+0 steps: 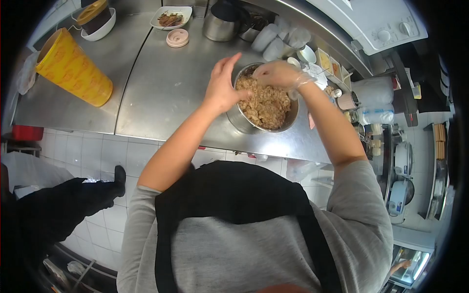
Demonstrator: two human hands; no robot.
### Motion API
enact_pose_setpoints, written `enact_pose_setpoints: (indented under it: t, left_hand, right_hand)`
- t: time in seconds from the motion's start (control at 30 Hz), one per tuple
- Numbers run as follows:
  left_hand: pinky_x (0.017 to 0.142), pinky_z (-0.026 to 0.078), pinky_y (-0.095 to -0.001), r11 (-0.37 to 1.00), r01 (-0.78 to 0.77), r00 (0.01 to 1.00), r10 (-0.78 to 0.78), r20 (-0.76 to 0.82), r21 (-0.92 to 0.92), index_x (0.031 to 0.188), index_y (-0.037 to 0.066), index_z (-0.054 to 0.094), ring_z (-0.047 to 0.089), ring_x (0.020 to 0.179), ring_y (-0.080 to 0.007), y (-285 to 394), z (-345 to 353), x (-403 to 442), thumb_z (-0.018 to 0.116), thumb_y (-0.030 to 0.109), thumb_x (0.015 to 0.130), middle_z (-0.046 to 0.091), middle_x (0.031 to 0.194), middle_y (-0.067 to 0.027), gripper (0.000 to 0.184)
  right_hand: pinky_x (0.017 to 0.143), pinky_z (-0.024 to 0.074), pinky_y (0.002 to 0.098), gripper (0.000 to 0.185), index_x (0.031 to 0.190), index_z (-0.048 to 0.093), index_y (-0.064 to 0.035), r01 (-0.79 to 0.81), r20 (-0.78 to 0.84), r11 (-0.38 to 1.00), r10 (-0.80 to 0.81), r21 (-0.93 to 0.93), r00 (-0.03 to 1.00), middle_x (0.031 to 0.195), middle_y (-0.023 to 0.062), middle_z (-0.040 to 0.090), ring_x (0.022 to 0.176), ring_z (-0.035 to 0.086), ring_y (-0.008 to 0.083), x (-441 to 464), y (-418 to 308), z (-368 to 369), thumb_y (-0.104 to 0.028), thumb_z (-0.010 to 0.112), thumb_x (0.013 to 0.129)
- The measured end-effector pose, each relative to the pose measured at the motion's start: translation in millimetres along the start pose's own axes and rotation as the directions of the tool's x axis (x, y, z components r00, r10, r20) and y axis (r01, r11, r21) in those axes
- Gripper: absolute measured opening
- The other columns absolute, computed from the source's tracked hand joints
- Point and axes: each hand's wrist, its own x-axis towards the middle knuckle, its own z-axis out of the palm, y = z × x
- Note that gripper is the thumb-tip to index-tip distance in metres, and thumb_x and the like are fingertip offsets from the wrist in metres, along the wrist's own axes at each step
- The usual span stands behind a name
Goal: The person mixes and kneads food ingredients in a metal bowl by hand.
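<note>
A metal bowl (236, 118) full of a brown, crumbly minced food mixture (266, 107) stands near the front edge of the steel counter. Bare, with its fingers stretched upward and apart, my left hand (223, 87) is at the bowl's left side. Its thumb reaches over the rim to the mixture. My right hand (279, 74) wears a clear plastic glove and hovers over the far side of the bowl. Its fingers are curled together, and whatever they may hold is hidden.
A tall yellow patterned container (75, 68) is at the left of the counter (161, 105). Behind are a white dish of food (171, 19), stacked pink lids (177, 37) and a steel jug (220, 27). Food trays (332, 68) line the right. Another person's dark-clothed leg (93, 198) is at lower left.
</note>
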Motion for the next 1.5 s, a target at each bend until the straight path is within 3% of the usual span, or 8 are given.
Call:
enact_pose_setpoints:
  t: [0.1,0.2,0.4,0.53,0.73,0.93,1.17,1.5]
  left_hand:
    - [0.092,0.046,-0.0357,0.988,0.142,0.990,-0.142,0.012,-0.061,0.126,0.007,0.055,0.060,0.103,-0.0300,-28,20,10,0.065,0.008,0.074,0.061,0.116,-0.0191,0.053]
    - [0.082,0.050,-0.0335,0.962,0.193,0.978,-0.205,-0.043,-0.192,0.115,0.001,0.061,0.067,0.087,-0.0288,-20,31,3,0.059,0.007,0.076,0.068,0.101,-0.0178,0.040]
    - [0.082,0.050,-0.0344,0.970,0.134,0.976,-0.165,-0.141,-0.203,0.114,0.000,0.061,0.066,0.089,-0.0292,-24,38,-4,0.056,0.004,0.075,0.068,0.101,-0.0188,0.039]
    - [0.087,0.048,-0.0382,0.952,0.164,0.976,-0.195,-0.101,-0.259,0.113,0.001,0.059,0.062,0.098,-0.0356,-18,40,-11,0.054,0.001,0.075,0.064,0.106,-0.0210,0.038]
    - [0.093,0.044,-0.0416,0.965,0.107,0.980,-0.144,-0.140,-0.241,0.118,-0.001,0.052,0.057,0.106,-0.0386,-13,43,-23,0.051,-0.001,0.076,0.058,0.116,-0.0225,0.042]
    - [0.095,0.042,-0.0425,0.983,0.103,0.970,-0.133,-0.202,-0.149,0.120,-0.001,0.049,0.053,0.111,-0.0394,-8,48,-30,0.051,0.000,0.075,0.057,0.116,-0.0220,0.045]
    - [0.094,0.043,-0.0369,0.952,0.137,0.949,-0.206,-0.239,-0.275,0.116,-0.002,0.053,0.057,0.105,-0.0316,-8,55,-33,0.049,-0.003,0.075,0.060,0.110,-0.0189,0.041]
    - [0.094,0.045,-0.0365,0.890,0.348,0.934,-0.357,0.024,-0.296,0.120,0.000,0.057,0.059,0.108,-0.0346,9,36,-3,0.052,0.004,0.084,0.061,0.116,-0.0208,0.036]
  right_hand:
    - [0.084,0.0470,0.0329,0.041,0.107,0.067,-0.0077,0.476,0.114,0.836,-0.464,-0.272,0.879,0.105,0.0138,0.065,0.095,0.061,0.0242,29,32,-6,-0.037,0.067,0.078]
    - [0.079,0.0488,0.0336,0.044,0.108,0.067,-0.0088,-0.157,0.342,0.907,0.016,0.390,0.940,0.107,0.0106,0.067,0.092,0.062,0.0194,43,-14,20,-0.032,0.074,0.072]
    - [0.081,0.0490,0.0388,0.045,0.106,0.069,-0.0102,0.320,0.674,0.907,-0.057,-0.274,0.737,0.103,0.0118,0.068,0.093,0.063,0.0226,66,-40,38,-0.032,0.076,0.067]
    - [0.082,0.0492,0.0411,0.038,0.097,0.072,-0.0156,0.562,0.681,0.513,0.063,-0.649,0.729,0.103,0.0110,0.066,0.098,0.063,0.0278,-4,-72,12,-0.019,0.074,0.059]
    - [0.085,0.0483,0.0417,0.049,0.113,0.065,-0.0143,0.563,-0.017,0.699,-0.634,-0.441,0.773,0.112,0.0105,0.062,0.105,0.061,0.0279,-65,28,50,0.000,0.063,0.066]
    - [0.092,0.0454,0.0421,0.045,0.119,0.061,-0.0118,-0.058,0.238,0.932,0.151,-0.357,0.960,0.116,0.0113,0.064,0.109,0.060,0.0286,-4,3,84,-0.008,0.060,0.074]
    - [0.089,0.0476,0.0366,0.049,0.118,0.062,-0.0102,0.068,0.474,0.865,0.205,-0.497,0.856,0.115,0.0137,0.064,0.106,0.061,0.0283,-17,-37,31,-0.032,0.066,0.074]
    - [0.092,0.0450,0.0349,0.057,0.128,0.057,-0.0164,0.141,0.186,0.941,-0.085,-0.309,0.979,0.117,0.0115,0.064,0.105,0.060,0.0272,-44,39,0,-0.040,0.067,0.077]
